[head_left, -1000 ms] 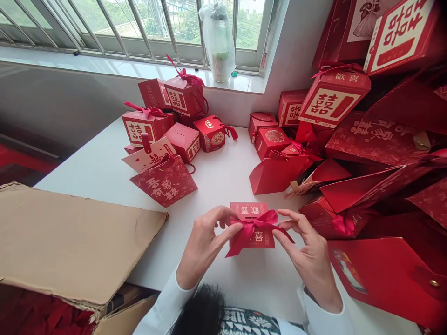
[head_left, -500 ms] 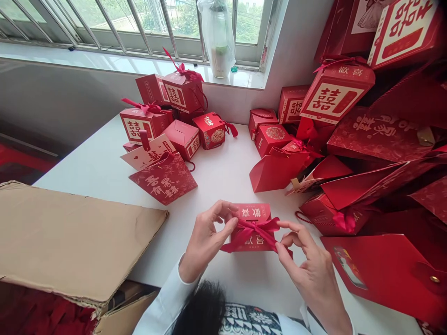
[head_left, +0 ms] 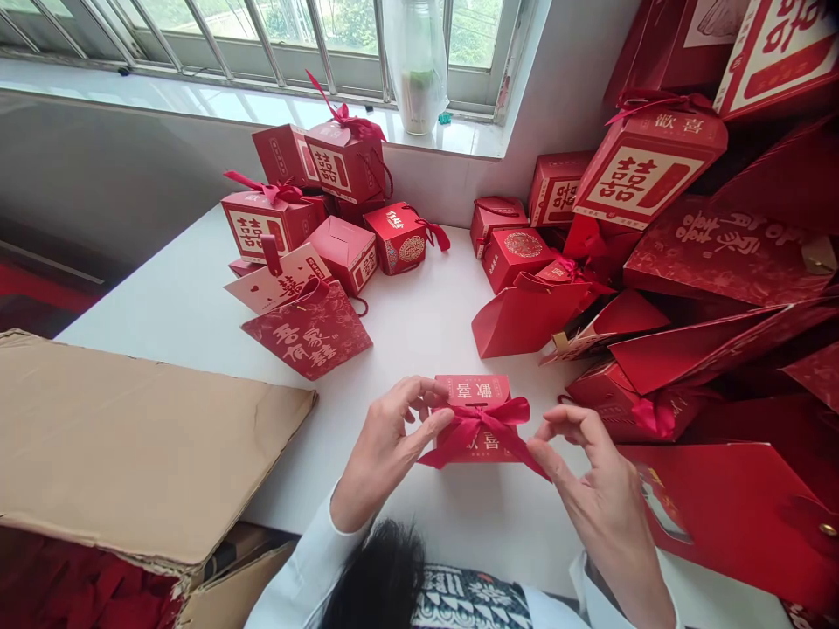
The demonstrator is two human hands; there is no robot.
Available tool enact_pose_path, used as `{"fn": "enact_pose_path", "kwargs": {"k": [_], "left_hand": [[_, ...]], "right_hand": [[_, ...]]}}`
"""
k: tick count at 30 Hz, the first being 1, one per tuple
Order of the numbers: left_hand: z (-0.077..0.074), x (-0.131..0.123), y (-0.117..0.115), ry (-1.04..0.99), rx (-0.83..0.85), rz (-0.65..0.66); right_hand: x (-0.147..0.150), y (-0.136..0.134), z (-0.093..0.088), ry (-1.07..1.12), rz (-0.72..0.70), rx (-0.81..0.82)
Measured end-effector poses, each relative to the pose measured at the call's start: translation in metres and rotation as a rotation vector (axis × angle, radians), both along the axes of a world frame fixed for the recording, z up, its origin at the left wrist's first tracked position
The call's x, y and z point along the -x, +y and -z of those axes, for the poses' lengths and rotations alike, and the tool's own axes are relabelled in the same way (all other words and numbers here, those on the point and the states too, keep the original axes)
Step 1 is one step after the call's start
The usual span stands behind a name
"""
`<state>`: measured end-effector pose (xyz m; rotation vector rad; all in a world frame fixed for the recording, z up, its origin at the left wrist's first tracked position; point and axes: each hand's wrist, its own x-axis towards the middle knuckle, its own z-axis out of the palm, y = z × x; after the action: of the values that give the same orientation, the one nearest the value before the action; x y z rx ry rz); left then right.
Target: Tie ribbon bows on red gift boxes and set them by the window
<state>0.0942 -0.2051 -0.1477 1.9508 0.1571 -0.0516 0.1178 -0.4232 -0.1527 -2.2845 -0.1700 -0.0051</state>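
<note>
A small red gift box (head_left: 473, 390) with pale characters on its lid stands on the white table (head_left: 197, 306) close in front of me. A red satin ribbon (head_left: 481, 424) is tied in a bow across its top. My left hand (head_left: 386, 450) pinches the bow's left loop between thumb and forefinger. My right hand (head_left: 590, 485) pinches the ribbon's right tail at the box's right corner, its other fingers curled above.
Several tied red boxes (head_left: 328, 188) cluster at the far left by the window, with flat red bags (head_left: 308, 332) before them. More red boxes and bags (head_left: 688, 262) pile up on the right. A brown cardboard carton flap (head_left: 131, 454) lies at my left. A wrapped bottle (head_left: 416, 65) stands on the sill.
The box has shifted slightly away from me. My right hand slid down from the bow's right loop to the right ribbon tail and drew it outward; the left hand keeps its pinch.
</note>
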Motion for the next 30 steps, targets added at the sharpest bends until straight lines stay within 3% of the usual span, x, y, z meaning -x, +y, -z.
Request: {"fn": "enact_pose_path", "kwargs": {"k": [9, 17, 25, 27, 30], "left_hand": [[-0.002, -0.001, -0.006, -0.088, -0.099, 0.009], [0.001, -0.003, -0.007, -0.15, 0.038, 0.055], [-0.001, -0.004, -0.003, -0.116, -0.019, 0.05], [-0.002, -0.005, -0.003, -0.099, -0.029, 0.049], [-0.001, -0.005, -0.003, -0.086, -0.01, 0.039]], "right_hand": [[-0.019, 0.032, 0.001, -0.049, -0.016, -0.042], [-0.011, 0.033, 0.013, -0.294, 0.013, -0.117], [-0.009, 0.026, 0.022, -0.245, 0.037, -0.158], [-0.007, 0.026, 0.017, -0.359, 0.039, -0.143], [-0.006, 0.031, 0.007, -0.568, -0.112, -0.016]]}}
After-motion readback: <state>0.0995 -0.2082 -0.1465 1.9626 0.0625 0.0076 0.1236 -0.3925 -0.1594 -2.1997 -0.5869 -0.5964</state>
